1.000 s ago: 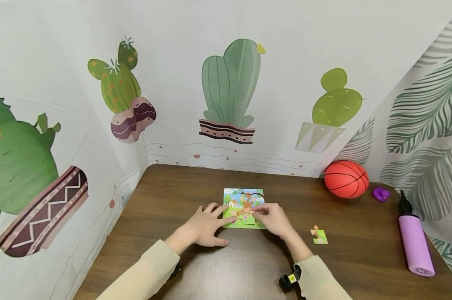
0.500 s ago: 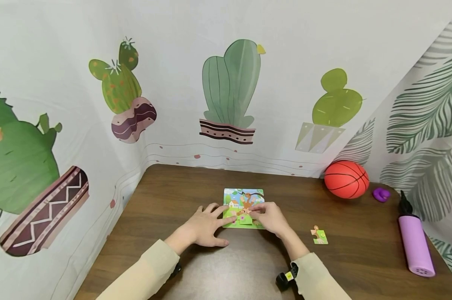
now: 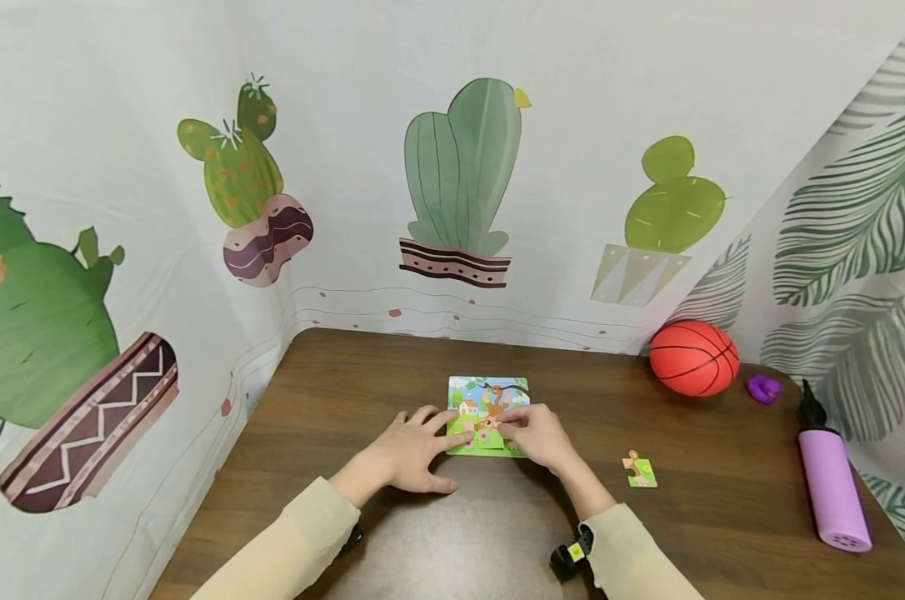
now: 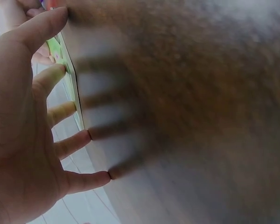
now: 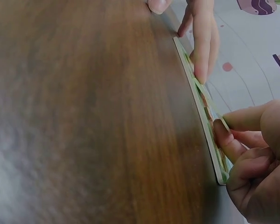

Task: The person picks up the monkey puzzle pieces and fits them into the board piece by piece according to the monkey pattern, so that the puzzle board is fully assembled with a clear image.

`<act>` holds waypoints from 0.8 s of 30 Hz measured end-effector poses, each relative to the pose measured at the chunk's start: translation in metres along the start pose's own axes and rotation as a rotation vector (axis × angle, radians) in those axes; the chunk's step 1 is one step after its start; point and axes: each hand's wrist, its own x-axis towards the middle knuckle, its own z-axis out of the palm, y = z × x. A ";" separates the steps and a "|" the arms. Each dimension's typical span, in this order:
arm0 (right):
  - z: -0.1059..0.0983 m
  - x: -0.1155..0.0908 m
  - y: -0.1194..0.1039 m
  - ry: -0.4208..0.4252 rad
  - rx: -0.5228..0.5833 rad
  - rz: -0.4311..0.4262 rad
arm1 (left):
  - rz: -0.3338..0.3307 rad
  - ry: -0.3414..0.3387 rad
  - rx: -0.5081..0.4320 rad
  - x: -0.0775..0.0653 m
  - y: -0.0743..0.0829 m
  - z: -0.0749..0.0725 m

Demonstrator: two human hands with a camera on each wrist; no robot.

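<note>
A jigsaw board (image 3: 463,385) with a monkey picture lies flat on the table. My left hand (image 3: 411,450) is spread at its left side, fingers straight. The index fingertip rests on the board's lower part, and other fingertips touch the board's left edge and the table. My right hand (image 3: 540,437) pinches a green jigsaw piece (image 3: 488,440) between thumb and fingers at the lower part of the board. The right wrist view shows this piece tilted, its near end raised above the board (image 5: 210,135). Some of the picture is hidden under the fingers.
A loose jigsaw piece (image 3: 643,473) lies on the table to the right. Farther right are a red basketball (image 3: 694,358), a purple rubber duck (image 3: 763,388) and a pink hand pump (image 3: 833,492). A cactus-print cloth (image 3: 332,208) hangs behind the table (image 3: 347,367).
My right hand has shifted slightly left over the board while pinching the piece. My left hand stays in place.
</note>
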 end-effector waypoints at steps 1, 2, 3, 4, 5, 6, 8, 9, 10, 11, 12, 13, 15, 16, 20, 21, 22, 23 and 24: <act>0.000 0.000 0.000 0.005 -0.014 -0.001 | 0.000 0.000 0.003 0.001 0.000 0.000; 0.000 0.000 0.000 0.009 -0.025 -0.002 | 0.000 0.001 0.006 0.001 0.001 0.000; -0.001 0.000 0.000 0.012 -0.036 -0.003 | 0.000 0.002 0.009 0.002 0.001 0.000; -0.001 0.000 0.001 0.015 -0.046 -0.005 | 0.001 0.003 0.012 0.002 0.002 -0.001; -0.001 0.000 0.001 0.019 -0.055 -0.009 | 0.000 0.001 0.013 0.003 0.003 -0.002; -0.002 -0.001 0.001 0.021 -0.059 -0.008 | 0.000 -0.001 0.013 0.003 0.003 -0.002; -0.004 -0.002 0.002 0.026 -0.071 -0.008 | -0.001 -0.003 0.009 0.003 0.004 -0.003; -0.005 -0.002 0.002 0.030 -0.080 -0.009 | -0.001 -0.005 0.006 0.003 0.004 -0.004; -0.006 -0.003 0.003 0.035 -0.090 -0.011 | -0.003 -0.008 0.004 0.003 0.004 -0.004; -0.007 -0.004 0.003 0.038 -0.100 -0.014 | -0.004 -0.011 0.002 0.003 0.004 -0.004; -0.008 -0.004 0.003 0.041 -0.110 -0.017 | -0.006 -0.012 0.000 0.003 0.004 -0.004; -0.009 -0.004 0.003 0.043 -0.123 -0.024 | -0.008 -0.013 -0.001 0.002 0.004 -0.004; -0.010 -0.005 0.003 0.042 -0.140 -0.037 | -0.012 -0.014 -0.004 0.002 0.004 -0.004; -0.011 -0.006 0.003 0.040 -0.144 -0.042 | -0.014 -0.013 -0.003 0.002 0.004 -0.004; -0.011 -0.006 0.002 0.033 -0.152 -0.043 | -0.017 -0.007 0.003 0.002 0.007 -0.006; -0.010 -0.006 0.002 0.034 -0.156 -0.039 | -0.020 -0.007 0.007 0.002 0.008 -0.006; -0.010 -0.006 0.001 0.035 -0.158 -0.034 | -0.021 -0.007 0.009 0.002 0.009 -0.007; -0.009 -0.006 0.001 0.038 -0.164 -0.031 | -0.024 -0.007 0.010 0.002 0.011 -0.007; -0.008 -0.006 0.001 0.041 -0.172 -0.029 | -0.027 -0.009 0.013 0.002 0.012 -0.008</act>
